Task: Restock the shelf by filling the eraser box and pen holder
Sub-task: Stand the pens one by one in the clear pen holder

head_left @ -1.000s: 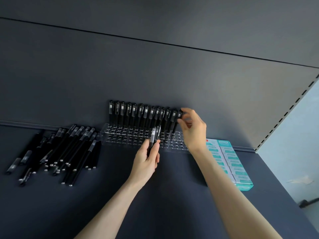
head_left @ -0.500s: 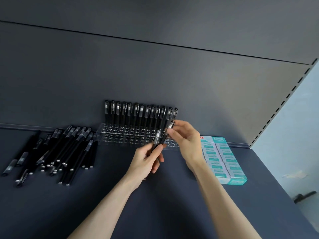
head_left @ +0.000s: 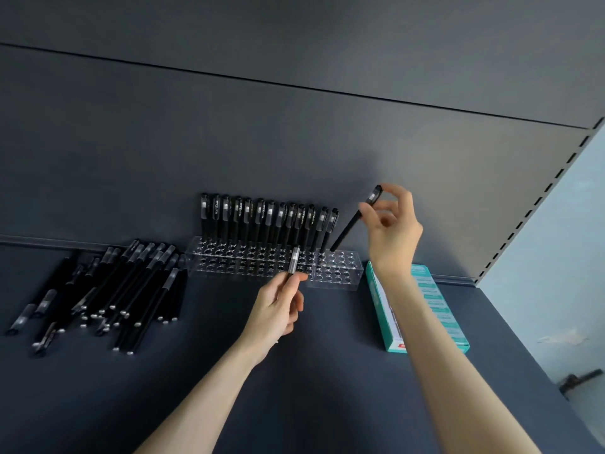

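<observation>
Right hand [head_left: 391,231] fingers pinch one pen [head_left: 352,224], tip down-left at the pen holder [head_left: 340,273]. Left hand [head_left: 278,309] grips a second pen [head_left: 294,262], cap up. Roughly thirteen racked pens [head_left: 270,221] stand upright.

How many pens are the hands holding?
2. The right hand pinches a tilted pen, its tip at the back row of the pen holder. The left hand grips an upright pen in front of the holder. More might be hidden in that hand.
</observation>
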Demonstrator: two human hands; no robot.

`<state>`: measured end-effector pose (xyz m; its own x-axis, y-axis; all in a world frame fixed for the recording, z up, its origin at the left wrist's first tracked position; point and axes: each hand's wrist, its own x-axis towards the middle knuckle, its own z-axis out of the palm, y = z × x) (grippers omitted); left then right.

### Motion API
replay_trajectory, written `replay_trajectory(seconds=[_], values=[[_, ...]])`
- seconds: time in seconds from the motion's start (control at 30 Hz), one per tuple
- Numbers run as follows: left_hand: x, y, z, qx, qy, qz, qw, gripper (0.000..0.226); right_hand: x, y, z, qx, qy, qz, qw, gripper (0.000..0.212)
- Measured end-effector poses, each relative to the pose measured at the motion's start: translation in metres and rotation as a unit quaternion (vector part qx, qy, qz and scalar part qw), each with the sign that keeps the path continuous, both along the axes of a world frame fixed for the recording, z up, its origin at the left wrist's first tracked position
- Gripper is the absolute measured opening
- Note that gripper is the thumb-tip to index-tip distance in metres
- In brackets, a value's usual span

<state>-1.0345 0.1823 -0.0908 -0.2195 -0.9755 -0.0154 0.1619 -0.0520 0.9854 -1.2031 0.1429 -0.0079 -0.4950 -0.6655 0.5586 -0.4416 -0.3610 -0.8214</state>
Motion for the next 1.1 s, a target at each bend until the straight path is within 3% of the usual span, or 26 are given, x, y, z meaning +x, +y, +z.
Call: replay_trajectory(seconds=[0.37, 0.77, 0.9, 1.0, 1.1], values=[[0.000, -0.002, -0.001, -0.013, -0.016, 0.009, 1.000, 0.021, 0.004, -0.018, -0.020, 0.033, 0.129, -0.007, 0.991, 0.032], [0.000, 0.000, 0.002, -0.007, -0.021, 0.005, 1.000, 0.019, 0.004, -0.015, -0.044, 0.060, 0.160, -0.014, 0.985, 0.031], [-0.001, 0.003, 0.003, -0.032, -0.022, -0.002, 0.999, 0.017, 0.009, 0.000, -0.042, 0.039, 0.086, -0.006, 0.996, 0.028], [-0.003, 0.004, 0.005, -0.047, -0.026, -0.007, 0.999, 0.018, 0.020, 0.021, -0.043, 0.081, -0.004, 0.090, 0.993, 0.013], [-0.004, 0.007, 0.005, -0.048, -0.020, -0.022, 0.998, 0.019, 0.028, 0.034, -0.047, 0.127, -0.076, 0.181, 0.972, 0.015]])
